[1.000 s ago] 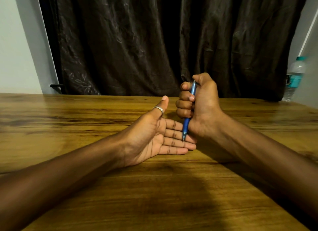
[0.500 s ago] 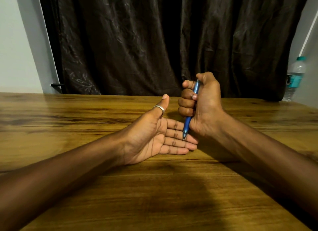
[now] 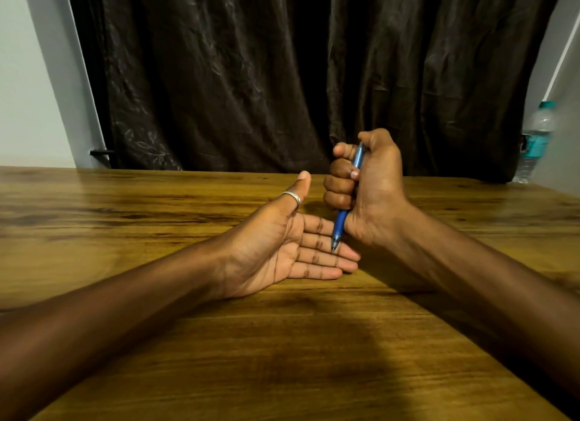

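Bare forearms, plain silver ring (image 3: 292,197) round thumb of left hand (image 3: 276,251)

Pen (image 3: 340,224) in the right hand (image 3: 372,194): glossy blue plastic barrel, metallic tip. Ring (image 3: 292,196) on the left hand's (image 3: 276,248) thumb: polished silver-coloured metal. Tabletop (image 3: 157,219) beneath both hands: wood grain, smooth, slight sheen. Curtain (image 3: 251,75) beyond the hands: dark cloth, creased, faint sheen. Bottle (image 3: 535,141) far right: clear plastic.

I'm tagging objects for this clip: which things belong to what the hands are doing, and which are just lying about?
In use:
blue pen, gripped in the right hand, tip pointing down over the open, palm-up left hand
wooden table, under both hands

Lying about:
water bottle, far right
dark curtain, behind
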Tool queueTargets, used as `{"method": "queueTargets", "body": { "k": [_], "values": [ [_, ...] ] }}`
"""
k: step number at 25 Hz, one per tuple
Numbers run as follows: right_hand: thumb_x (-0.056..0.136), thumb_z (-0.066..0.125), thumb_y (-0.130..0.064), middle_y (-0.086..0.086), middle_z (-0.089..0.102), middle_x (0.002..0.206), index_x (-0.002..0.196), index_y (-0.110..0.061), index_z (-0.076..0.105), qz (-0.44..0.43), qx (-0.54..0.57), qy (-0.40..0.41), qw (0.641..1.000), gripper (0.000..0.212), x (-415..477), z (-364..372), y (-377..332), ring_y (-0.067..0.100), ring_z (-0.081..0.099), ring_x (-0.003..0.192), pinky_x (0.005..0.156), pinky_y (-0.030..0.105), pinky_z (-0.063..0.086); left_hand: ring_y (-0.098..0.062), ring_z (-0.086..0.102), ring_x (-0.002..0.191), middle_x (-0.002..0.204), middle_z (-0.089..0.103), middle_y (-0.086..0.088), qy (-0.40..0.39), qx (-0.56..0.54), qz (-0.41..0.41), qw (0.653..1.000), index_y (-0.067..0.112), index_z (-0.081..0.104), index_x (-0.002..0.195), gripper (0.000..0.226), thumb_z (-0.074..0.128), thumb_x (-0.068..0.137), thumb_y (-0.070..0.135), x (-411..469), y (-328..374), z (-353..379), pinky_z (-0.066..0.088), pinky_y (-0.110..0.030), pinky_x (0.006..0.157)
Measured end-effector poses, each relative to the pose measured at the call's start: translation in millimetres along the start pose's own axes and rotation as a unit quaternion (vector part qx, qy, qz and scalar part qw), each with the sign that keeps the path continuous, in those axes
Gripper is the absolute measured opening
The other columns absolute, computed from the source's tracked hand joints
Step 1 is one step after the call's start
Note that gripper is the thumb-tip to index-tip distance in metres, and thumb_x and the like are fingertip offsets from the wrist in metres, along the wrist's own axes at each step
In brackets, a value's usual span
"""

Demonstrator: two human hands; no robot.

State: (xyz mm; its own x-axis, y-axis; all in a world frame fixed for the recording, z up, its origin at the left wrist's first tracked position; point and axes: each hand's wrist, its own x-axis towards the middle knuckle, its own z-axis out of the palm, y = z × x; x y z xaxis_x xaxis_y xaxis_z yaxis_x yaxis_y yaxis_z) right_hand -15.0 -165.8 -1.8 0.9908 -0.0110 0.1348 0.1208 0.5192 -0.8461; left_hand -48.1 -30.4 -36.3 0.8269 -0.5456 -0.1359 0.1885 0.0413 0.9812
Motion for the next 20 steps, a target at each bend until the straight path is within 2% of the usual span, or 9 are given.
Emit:
{"method": "queueTargets", "body": {
  "k": [20],
  "values": [
    [0.099, 0.034, -0.04, -0.009, 0.029, 0.045, 0.074, -0.018, 0.049, 0.002, -0.005, 0.013, 1.0, 0.037, 1.9, -0.7, 0.8, 0.008, 0.02, 0.037, 0.033, 0.018, 0.017, -0.032, 0.07, 0.115, 0.12, 0.071, -0.026, -0.003, 0.021, 0.01, 1.0, -0.004, 0.055, 0.133, 0.095, 0.024, 0.089, 0.075, 1.6, -2.3, 0.1, 0.05, -0.042, 0.106]
  ]
}}
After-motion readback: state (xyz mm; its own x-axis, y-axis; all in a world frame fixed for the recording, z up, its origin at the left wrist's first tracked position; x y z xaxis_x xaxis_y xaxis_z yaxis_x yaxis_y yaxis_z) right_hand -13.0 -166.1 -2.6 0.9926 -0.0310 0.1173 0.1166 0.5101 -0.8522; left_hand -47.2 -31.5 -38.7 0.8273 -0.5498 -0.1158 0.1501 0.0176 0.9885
